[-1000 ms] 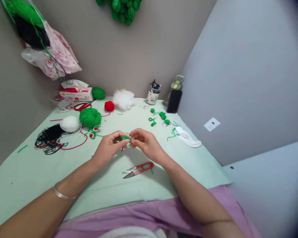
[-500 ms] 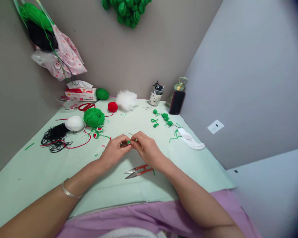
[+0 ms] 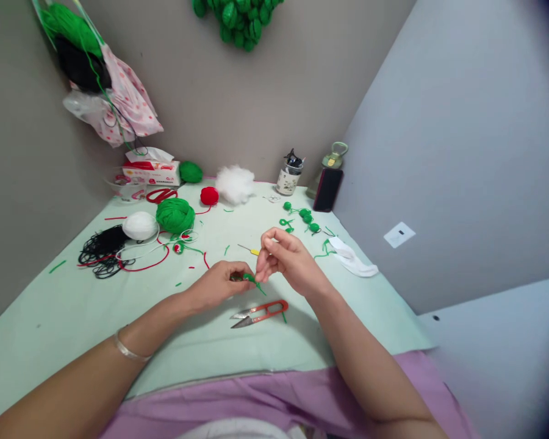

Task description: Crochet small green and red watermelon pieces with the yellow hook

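Observation:
My left hand (image 3: 222,281) is closed around a small green crocheted piece (image 3: 248,277), and a short green yarn tail hangs from it toward the right. My fingers hide part of the piece. Just to its right, my right hand (image 3: 281,256) is lifted with fingers loosely curved and apart, showing nothing in them. A crochet hook with a yellow handle (image 3: 254,251) lies on the table behind the right hand, its handle partly covered. Orange-handled thread snips (image 3: 260,314) lie below both hands, blades pointing left.
Left of my hands are a green yarn ball (image 3: 175,215), a white yarn ball (image 3: 139,225) and black yarn (image 3: 101,251). White stuffing (image 3: 235,184) and a red yarn ball (image 3: 209,196) sit farther back. Small green crocheted pieces (image 3: 306,216), a phone (image 3: 328,190) and white cloth (image 3: 353,259) are at right.
My right hand has come away from the green piece, rising slightly and opening its fingers. My left hand has lowered a little with the piece, and its yarn tail now shows.

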Demonstrator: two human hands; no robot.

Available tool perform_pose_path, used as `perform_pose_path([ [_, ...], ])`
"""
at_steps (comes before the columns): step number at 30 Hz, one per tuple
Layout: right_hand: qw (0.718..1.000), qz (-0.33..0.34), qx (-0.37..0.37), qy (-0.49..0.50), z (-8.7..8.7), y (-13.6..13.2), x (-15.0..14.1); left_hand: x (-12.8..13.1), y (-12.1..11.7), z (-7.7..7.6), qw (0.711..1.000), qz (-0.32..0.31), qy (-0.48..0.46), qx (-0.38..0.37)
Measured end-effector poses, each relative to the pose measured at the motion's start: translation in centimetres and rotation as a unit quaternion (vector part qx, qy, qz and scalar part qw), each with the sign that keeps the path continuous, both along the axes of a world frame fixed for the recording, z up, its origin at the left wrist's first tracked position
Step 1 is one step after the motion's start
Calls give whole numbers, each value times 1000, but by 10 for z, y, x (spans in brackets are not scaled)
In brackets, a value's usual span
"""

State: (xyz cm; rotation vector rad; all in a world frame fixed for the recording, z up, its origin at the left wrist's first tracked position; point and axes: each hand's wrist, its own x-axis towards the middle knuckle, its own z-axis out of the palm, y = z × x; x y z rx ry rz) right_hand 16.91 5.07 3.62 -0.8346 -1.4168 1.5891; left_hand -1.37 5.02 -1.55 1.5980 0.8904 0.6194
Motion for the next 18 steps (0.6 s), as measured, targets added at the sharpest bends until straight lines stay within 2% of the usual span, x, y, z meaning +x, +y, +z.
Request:
perform_pose_path([
  [1, 999, 0, -20, 33, 1, 4, 4, -1, 0, 1, 1000, -18, -2, -13],
  [3, 993, -48, -14, 109, 3, 12, 14, -1, 1, 1, 998, -48, 3, -31],
  [5, 974, -136, 40, 178, 6, 19, 26, 0, 0, 0, 995, -81, 15, -53],
  [7, 942, -228, 110, 218, 8, 26, 39, 0, 0, 0, 990, -108, 5, -90],
  [10, 913, -305, 158, 221, 9, 33, 53, -2, 3, 3, 983, -112, -47, -139],
  [12, 919, -310, 156, 186, 7, 35, 55, -5, 5, 6, 979, -103, -74, -162],
  [14, 938, -289, 138, 135, 3, 34, 51, -7, 6, 10, 974, -93, -94, -182],
  [18, 978, -192, 73, 25, -5, 29, 35, -10, 4, 16, 969, -51, -138, -200],
])
